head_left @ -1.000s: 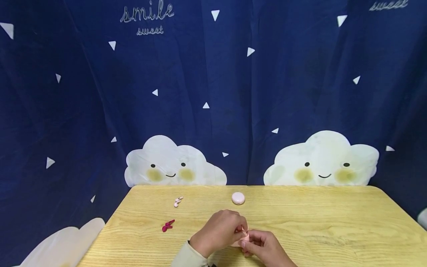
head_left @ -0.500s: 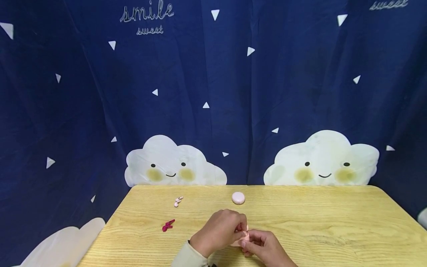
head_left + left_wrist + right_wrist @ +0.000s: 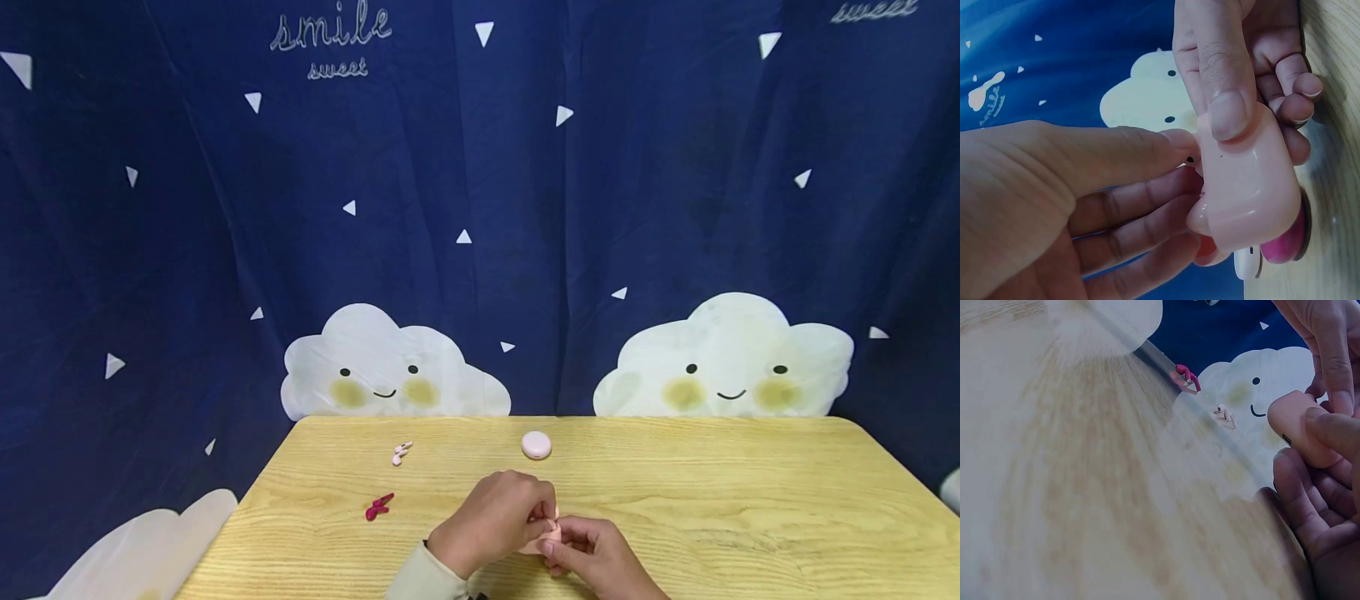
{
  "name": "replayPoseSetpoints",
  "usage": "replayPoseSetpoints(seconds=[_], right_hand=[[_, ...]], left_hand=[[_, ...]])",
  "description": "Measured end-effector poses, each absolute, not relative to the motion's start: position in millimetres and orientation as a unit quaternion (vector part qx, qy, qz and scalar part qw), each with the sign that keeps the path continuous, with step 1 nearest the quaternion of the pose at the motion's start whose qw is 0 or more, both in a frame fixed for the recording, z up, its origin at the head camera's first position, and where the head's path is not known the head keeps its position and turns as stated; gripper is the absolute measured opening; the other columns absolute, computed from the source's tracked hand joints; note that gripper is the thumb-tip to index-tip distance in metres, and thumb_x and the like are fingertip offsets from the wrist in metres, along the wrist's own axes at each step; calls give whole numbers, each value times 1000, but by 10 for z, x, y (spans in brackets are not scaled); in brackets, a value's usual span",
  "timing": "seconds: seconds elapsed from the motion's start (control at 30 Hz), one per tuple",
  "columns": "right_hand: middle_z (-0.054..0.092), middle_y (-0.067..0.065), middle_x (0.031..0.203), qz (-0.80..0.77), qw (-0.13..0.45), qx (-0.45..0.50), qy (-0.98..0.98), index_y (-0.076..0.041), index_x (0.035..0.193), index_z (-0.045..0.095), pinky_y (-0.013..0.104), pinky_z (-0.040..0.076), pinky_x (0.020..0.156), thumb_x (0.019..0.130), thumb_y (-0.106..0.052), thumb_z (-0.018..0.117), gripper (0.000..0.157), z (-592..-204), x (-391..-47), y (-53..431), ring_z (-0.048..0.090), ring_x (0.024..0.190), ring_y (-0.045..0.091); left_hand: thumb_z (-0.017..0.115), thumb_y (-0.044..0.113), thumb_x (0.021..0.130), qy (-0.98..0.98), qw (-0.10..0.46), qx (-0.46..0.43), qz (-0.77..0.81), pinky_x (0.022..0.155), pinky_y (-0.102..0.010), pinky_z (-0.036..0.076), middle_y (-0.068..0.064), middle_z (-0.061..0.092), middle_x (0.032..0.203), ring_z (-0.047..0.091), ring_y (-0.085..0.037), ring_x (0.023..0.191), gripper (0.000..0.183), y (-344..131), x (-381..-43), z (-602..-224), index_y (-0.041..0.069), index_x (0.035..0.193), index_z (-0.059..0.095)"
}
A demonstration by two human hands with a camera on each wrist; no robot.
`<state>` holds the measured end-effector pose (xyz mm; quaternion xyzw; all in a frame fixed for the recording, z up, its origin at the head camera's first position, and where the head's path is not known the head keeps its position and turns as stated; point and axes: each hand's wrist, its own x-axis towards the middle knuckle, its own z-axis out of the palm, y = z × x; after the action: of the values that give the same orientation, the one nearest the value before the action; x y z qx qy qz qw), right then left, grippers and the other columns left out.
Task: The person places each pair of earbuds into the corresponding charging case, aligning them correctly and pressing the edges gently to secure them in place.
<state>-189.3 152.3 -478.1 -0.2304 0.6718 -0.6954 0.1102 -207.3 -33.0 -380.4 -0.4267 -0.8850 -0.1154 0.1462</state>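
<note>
My right hand (image 3: 600, 557) grips a pale pink earbud case (image 3: 1250, 190), its thumb flat along the case's side in the left wrist view. At the case's mouth, my left hand (image 3: 495, 518) pinches a small pink earbud (image 3: 1190, 160) with a black spot, mostly covered by thumb and finger. A rounded pink bulb (image 3: 1197, 215) pokes out of the same opening. Low over the wooden table (image 3: 750, 500), the two hands meet near its front. The right wrist view shows the case's (image 3: 1300, 428) underside end with a dark port.
A round pink case (image 3: 536, 445) sits at the back middle of the table. To the left lie white-pink earbuds (image 3: 401, 453) and, nearer, magenta earbuds (image 3: 378, 507). A dark blue curtain (image 3: 525, 183) with printed clouds hangs behind the table's back edge.
The left fingertips have shifted very slightly at the case's opening. Both hands otherwise hold their places, and everything on the table lies where it was.
</note>
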Motion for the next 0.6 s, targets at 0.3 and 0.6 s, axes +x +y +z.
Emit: replayPoseSetpoints(seconds=[0.3,0.6], right_hand=[[68,17,89,-694,111,-220,677,8,109,64,35,57,71,94,-14,62,26,-4786,-1896,1521,64,77,11],[67,14,90,-704,125,-213,666,10,110,63,32,57,72,95,-13,61,28,-4774,-1896,1522,64,79,11]], left_hand=[[78,14,77,-884,146,-428,-116,55,-8,34,19,57,67,44,8,60,12,-333,-2081,-3802,22,77,69],[78,13,77,-882,150,-430,-123,56,-7,35,18,60,69,46,8,62,11,-340,-2071,-3788,21,78,71]])
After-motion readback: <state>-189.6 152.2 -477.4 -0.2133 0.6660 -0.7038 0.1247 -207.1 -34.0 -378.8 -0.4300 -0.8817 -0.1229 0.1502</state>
